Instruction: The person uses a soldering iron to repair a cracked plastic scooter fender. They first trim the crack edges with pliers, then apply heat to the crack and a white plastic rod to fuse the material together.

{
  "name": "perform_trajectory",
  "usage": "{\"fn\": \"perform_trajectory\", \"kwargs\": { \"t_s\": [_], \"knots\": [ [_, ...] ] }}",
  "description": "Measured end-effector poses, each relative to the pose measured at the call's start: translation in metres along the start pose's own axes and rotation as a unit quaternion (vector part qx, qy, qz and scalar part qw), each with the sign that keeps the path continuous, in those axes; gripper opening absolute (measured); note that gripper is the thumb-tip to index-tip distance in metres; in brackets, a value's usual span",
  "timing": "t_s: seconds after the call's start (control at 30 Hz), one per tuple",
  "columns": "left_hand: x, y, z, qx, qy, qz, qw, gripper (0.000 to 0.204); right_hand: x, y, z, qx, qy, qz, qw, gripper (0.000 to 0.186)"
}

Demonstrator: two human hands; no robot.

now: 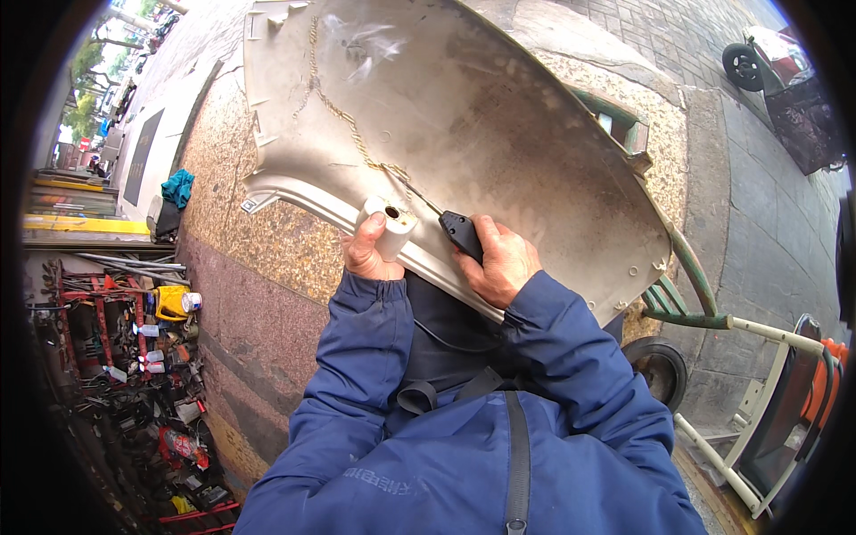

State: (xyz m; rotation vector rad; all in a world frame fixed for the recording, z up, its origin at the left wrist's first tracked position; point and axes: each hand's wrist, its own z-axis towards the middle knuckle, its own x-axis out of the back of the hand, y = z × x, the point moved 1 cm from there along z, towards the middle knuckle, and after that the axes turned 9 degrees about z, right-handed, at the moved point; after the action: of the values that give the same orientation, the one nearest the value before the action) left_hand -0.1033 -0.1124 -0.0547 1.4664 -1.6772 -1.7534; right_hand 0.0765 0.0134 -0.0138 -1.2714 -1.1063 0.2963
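Note:
A large pale, curved plastic panel (pixel 553 178) lies across my lap, with a rough, braided-looking cream seam (pixel 354 129) running down it and a wispy white patch near its top. My left hand (pixel 369 250) is closed on a white cylindrical piece (pixel 395 234) with a dark hole in its top, at the panel's lower part; whether it is attached cannot be told. My right hand (pixel 497 263) is closed on a black-handled tool (pixel 462 236) whose thin metal shaft reaches up-left to the seam's lower end. A dark cord hangs below the panel between my forearms.
Left are red racks (pixel 96 325) crowded with tools, a yellow container (pixel 171 303) and a teal cloth (pixel 177 189). Around the right are a green metal frame (pixel 691 267), a black wheel (pixel 654 374), a pale tubular frame (pixel 744 419) and a parked wheeled vehicle (pixel 785 125).

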Motion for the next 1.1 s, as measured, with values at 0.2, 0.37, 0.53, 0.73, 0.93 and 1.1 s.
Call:
{"fn": "perform_trajectory", "kwargs": {
  "t_s": [0.2,0.37,0.53,0.73,0.93,1.1],
  "knots": [
    [-0.0017,0.0015,-0.0014,0.001,0.005,0.011,1.0,0.051,0.0014,-0.0012,0.0001,-0.007,-0.009,0.0,1.0,0.041],
    [-0.001,0.0002,-0.0008,0.0,0.005,0.011,1.0,0.052,0.0017,-0.0024,0.001,-0.008,-0.012,-0.003,1.0,0.041],
    [0.001,-0.0015,0.0008,0.002,0.006,0.009,1.0,0.052,0.0016,-0.002,0.0014,-0.012,-0.017,-0.006,1.0,0.041],
    [-0.0007,-0.0009,0.0002,-0.003,0.008,0.013,1.0,0.053,0.0017,-0.0019,0.0018,-0.012,-0.018,-0.008,1.0,0.041],
    [-0.0014,0.0,-0.0001,-0.002,0.011,0.016,1.0,0.052,0.0019,-0.0031,0.0015,-0.014,-0.017,-0.004,1.0,0.04],
    [-0.0002,-0.0008,0.001,-0.002,0.007,0.012,1.0,0.052,0.0018,-0.0022,-0.0003,-0.001,-0.008,-0.002,1.0,0.04]
  ]
}}
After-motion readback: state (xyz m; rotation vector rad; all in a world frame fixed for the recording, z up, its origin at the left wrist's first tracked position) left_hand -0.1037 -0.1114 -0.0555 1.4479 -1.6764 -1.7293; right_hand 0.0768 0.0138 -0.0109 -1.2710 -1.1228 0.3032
